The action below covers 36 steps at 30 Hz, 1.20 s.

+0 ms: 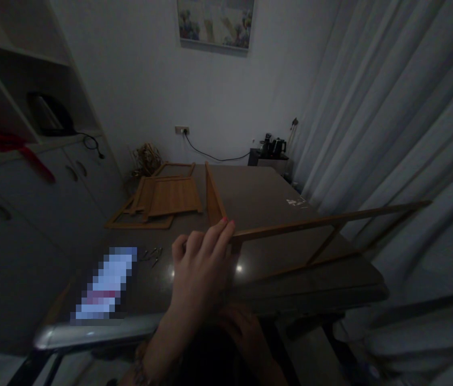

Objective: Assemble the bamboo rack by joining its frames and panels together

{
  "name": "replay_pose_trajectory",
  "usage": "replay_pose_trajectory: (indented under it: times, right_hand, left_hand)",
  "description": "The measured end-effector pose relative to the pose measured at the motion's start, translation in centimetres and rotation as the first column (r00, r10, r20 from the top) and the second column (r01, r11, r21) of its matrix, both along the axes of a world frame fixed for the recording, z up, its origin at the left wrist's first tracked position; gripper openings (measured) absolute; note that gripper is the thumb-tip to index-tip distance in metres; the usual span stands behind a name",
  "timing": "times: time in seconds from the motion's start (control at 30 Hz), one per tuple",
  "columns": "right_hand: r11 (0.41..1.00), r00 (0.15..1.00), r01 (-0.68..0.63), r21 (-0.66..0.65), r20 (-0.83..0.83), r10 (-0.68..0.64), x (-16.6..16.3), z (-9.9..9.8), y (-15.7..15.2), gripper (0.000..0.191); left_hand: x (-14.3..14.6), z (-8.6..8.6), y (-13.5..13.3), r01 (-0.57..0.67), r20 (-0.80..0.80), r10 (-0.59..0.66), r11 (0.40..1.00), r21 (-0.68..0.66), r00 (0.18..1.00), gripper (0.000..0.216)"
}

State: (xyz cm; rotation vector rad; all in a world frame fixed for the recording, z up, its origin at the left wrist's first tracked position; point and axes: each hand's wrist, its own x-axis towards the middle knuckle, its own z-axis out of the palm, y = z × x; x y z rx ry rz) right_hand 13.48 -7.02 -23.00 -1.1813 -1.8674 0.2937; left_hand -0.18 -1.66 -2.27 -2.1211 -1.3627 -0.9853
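Observation:
My left hand (204, 262) is closed over the near top corner where a wooden panel (213, 198) meets a long wooden frame (286, 229). The panel stands on edge and reaches away from me, while the frame stretches to the right along the table's near side. Lower down, at the table edge below that corner, is my right hand (246, 328), dim and with its fingers curled; what they hold is hidden. Several small metal screws or bolts (154, 256) lie left of my left hand. A phone with a lit, blurred screen (105, 284) rests at the near left.
Wooden slatted panels (173, 195) and frames (140, 222) lie stacked at the table's (250, 182) far left. White scraps (296, 202) lie on the right side. Cabinets (45, 198) with a kettle (51, 113) stand left; curtains (371, 107) hang right.

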Motion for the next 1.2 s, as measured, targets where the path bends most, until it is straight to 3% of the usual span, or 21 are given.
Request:
replay_pose_trajectory:
  times: [0.3, 0.5, 0.73, 0.93, 1.2]
  right_hand:
    - [0.978, 0.999, 0.002, 0.211, 0.039, -0.011, 0.0, 0.3, 0.9, 0.026]
    - [0.967, 0.998, 0.036, 0.252, 0.044, -0.049, -0.8, 0.3, 0.8, 0.033]
    - [0.978, 0.998, -0.020, 0.209, 0.070, 0.006, -0.6, 1.4, 0.6, 0.037]
    - [0.985, 0.981, -0.172, -0.005, 0.092, 0.172, 0.1, 2.4, 0.3, 0.029]
    - [0.999, 0.955, -0.033, -0.005, 0.294, 0.033, -0.1, 3.9, 0.1, 0.014]
  left_hand:
    - [0.0, 0.0, 0.2, -0.012, -0.001, 0.012, 1.000, 0.020, 1.000, 0.038]
    - [0.0, -0.2, 0.2, 0.005, 0.000, -0.005, 1.000, 0.014, 1.000, 0.044]
    - [0.1, 0.0, 0.2, -0.003, 0.014, 0.003, 1.000, 0.013, 1.000, 0.040]
    - [0.1, 0.3, -0.1, 0.004, 0.022, -0.003, 1.000, -0.020, 1.000, 0.038]
    - [0.1, 0.1, 0.0, -0.005, 0.004, 0.005, 1.000, -0.004, 1.000, 0.037]
